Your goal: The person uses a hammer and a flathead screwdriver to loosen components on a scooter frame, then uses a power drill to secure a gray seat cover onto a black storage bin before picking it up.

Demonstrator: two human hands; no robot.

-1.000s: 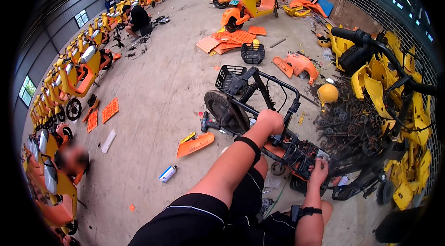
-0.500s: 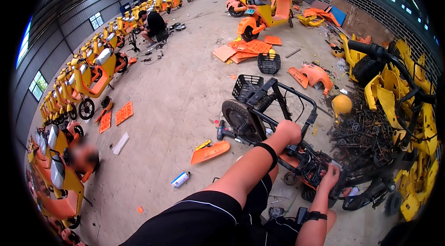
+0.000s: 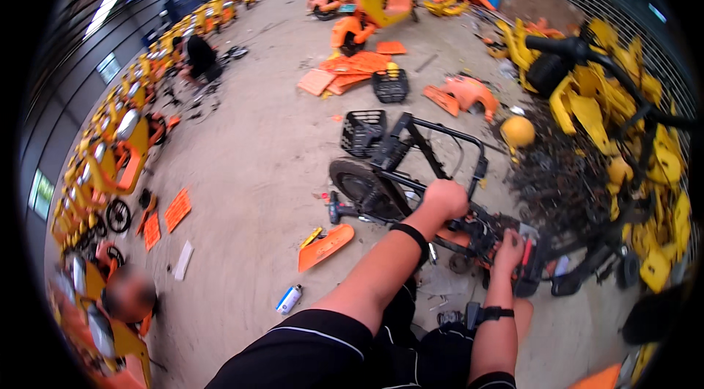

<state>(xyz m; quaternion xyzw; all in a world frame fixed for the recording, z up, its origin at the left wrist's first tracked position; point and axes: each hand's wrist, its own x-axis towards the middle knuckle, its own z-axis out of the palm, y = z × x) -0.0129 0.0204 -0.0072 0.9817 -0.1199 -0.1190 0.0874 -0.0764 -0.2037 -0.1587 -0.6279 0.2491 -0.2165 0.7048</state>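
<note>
A stripped scooter frame (image 3: 458, 125) of black tubes lies in front of me, its rear wheel (image 3: 363, 187) to the left. My left hand (image 3: 447, 200) is closed in a fist over the frame's middle; what lies inside its fingers is hidden. Dark parts and wiring (image 3: 480, 235) fill the space between my hands. My right hand (image 3: 510, 250) has bent fingers closed at these parts, on something I cannot make out. Right beside it is a narrow red piece (image 3: 527, 251); whether the hand touches it is unclear.
A power drill (image 3: 339, 209), an orange panel (image 3: 326, 248) and a spray can (image 3: 289, 299) lie to the left. Black baskets (image 3: 389, 86) and orange panels (image 3: 359, 64) lie ahead. Metal parts (image 3: 565, 184) and yellow body shells (image 3: 587, 114) are heaped right. Another person (image 3: 196, 59) crouches far left.
The view has swung, shifting the surroundings leftward and up in the picture. My right hand has come a little closer to the left one, and the red piece now shows beside it.
</note>
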